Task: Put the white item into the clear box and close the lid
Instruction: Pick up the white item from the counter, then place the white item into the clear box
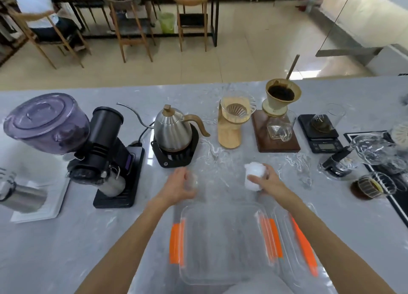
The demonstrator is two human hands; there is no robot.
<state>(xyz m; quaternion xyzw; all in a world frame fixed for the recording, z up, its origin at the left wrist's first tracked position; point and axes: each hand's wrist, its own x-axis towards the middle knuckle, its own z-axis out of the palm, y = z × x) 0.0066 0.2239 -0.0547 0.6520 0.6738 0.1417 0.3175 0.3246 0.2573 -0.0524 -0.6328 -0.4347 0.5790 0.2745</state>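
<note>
White item [254, 176] in R hand [268, 181] grip; L hand [181, 184] maybe holds sth clear.

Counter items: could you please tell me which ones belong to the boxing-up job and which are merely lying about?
Belonging to the job:
white item, held in the right hand
clear box, open
lid with orange clips, beside the box
left hand, on something clear

Lying about:
grinder
kettle
drippers
scale

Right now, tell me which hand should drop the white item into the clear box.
Right hand: it already grips the white item, just beyond the open clear box. The left hand holds something clear.
</note>
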